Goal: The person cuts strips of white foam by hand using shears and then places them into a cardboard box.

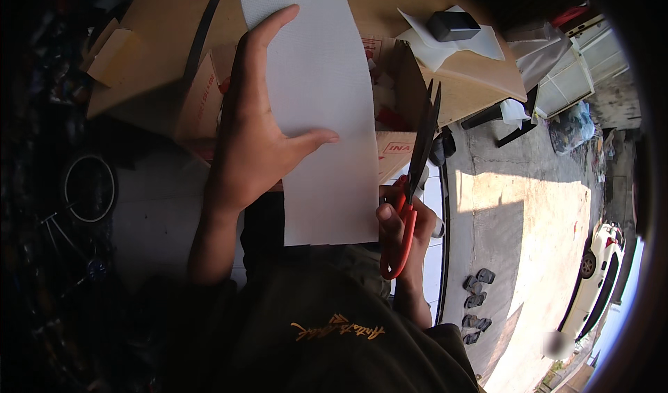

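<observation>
A long white strip of paper-like sheet (320, 94) with a faintly textured surface runs up the middle of the view. My left hand (254, 142) grips it from its left edge. The thumb and index finger are spread across its front; the other fingers are hidden. To the right of the strip, my right hand (417, 236) holds a pair of scissors (419, 160) by their red handles. The dark blades point upward, slightly apart, beside the strip and not touching it.
Behind the strip stands an open cardboard box (198, 104) with scraps inside, at the brown table (156, 17). A black block (454, 26) lies on white paper (424, 42). A bicycle wheel (90, 188) is at left; sandals (476, 299) and a white car (591, 282) are at right.
</observation>
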A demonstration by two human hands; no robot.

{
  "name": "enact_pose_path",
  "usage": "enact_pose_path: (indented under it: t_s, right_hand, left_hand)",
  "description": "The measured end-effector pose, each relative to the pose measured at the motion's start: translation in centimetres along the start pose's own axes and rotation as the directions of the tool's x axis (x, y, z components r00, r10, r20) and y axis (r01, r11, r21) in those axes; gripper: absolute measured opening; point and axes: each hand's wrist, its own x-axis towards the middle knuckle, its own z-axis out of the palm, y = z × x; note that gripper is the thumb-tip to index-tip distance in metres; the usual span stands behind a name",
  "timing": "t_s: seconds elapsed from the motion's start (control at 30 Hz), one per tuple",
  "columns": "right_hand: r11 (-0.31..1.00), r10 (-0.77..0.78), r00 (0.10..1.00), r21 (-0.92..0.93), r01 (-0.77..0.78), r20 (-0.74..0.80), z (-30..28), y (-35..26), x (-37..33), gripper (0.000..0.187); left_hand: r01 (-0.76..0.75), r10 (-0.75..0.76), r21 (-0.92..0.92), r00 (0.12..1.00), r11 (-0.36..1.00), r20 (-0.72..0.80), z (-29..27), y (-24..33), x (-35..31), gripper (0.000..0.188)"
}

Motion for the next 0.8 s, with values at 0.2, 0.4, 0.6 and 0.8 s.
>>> enact_pose_path:
  t_s: [0.2, 0.4, 0.6, 0.8]
  right_hand:
    - [0.996, -0.057, 0.998, -0.070, 0.059, 0.038, 1.2, 0.4, -0.3, 0.022]
    - [0.989, -0.106, 0.994, -0.098, 0.108, 0.031, 2.0, -1.6, 0.1, 0.019]
    - [0.985, -0.119, 0.991, -0.122, 0.126, 0.061, 1.6, -1.7, 0.6, 0.019]
    - [0.988, -0.106, 0.992, -0.108, 0.114, 0.073, 2.0, -2.4, 0.8, 0.018]
  left_hand:
    - [0.133, -0.132, -0.055, 0.991, 0.990, 0.022, -0.6, -0.3, -0.1, 0.089]
    - [0.167, -0.051, 0.404, 0.958, 0.900, -0.283, -2.4, 3.1, -3.1, 0.041]
    - [0.691, -0.681, -0.115, 0.723, 0.714, 0.116, -3.1, 3.6, -9.4, 0.041]
    - [0.760, -0.626, -0.473, 0.642, 0.445, 0.443, -0.6, 3.0, -9.4, 0.037]
